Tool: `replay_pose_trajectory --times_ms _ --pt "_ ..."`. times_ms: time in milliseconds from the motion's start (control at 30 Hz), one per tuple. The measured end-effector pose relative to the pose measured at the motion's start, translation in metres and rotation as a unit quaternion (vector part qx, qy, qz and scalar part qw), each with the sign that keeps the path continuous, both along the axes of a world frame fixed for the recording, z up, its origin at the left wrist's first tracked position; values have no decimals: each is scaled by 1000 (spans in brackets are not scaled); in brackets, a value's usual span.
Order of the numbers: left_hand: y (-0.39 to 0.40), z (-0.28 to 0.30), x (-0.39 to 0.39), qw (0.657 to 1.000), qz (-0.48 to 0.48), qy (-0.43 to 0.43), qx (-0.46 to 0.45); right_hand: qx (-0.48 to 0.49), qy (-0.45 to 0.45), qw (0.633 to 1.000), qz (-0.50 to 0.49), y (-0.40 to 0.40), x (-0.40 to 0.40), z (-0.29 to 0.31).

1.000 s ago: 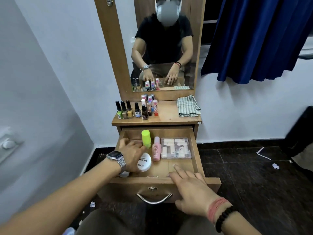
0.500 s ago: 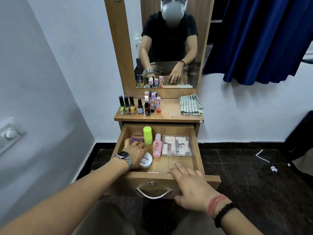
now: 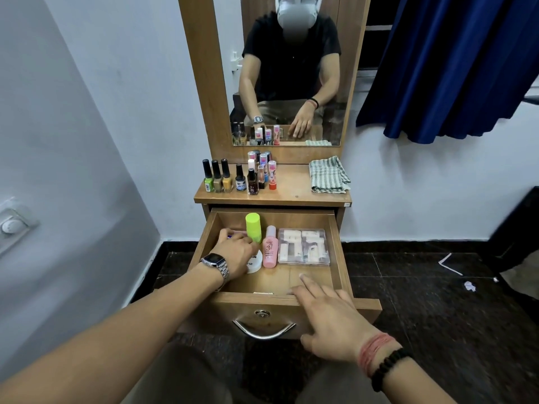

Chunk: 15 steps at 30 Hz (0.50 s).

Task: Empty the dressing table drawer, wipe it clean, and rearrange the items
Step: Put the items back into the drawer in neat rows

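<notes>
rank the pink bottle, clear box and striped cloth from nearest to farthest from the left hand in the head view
From the left hand:
1. Pink bottle, just to its right in the drawer.
2. Clear box, further right in the drawer.
3. Striped cloth, up on the tabletop, far right.

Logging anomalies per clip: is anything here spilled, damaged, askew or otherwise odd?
Nothing spilled or broken. The bottles on the tabletop stand upright, the cloth lies folded, and the drawer items sit in order. The only mess is paper scraps on the floor to the right.
</notes>
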<state>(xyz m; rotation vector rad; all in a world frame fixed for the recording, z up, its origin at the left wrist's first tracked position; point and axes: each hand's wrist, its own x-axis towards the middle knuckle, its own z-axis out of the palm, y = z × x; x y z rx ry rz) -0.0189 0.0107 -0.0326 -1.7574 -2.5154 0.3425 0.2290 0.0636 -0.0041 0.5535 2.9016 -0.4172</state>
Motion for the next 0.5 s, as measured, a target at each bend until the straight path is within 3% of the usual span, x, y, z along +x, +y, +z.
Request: replay_pose_trajectory --times_ms 500 --pt "3 -7 -2 999 1 8 37 0 4 1000 0 1 -1 -2"
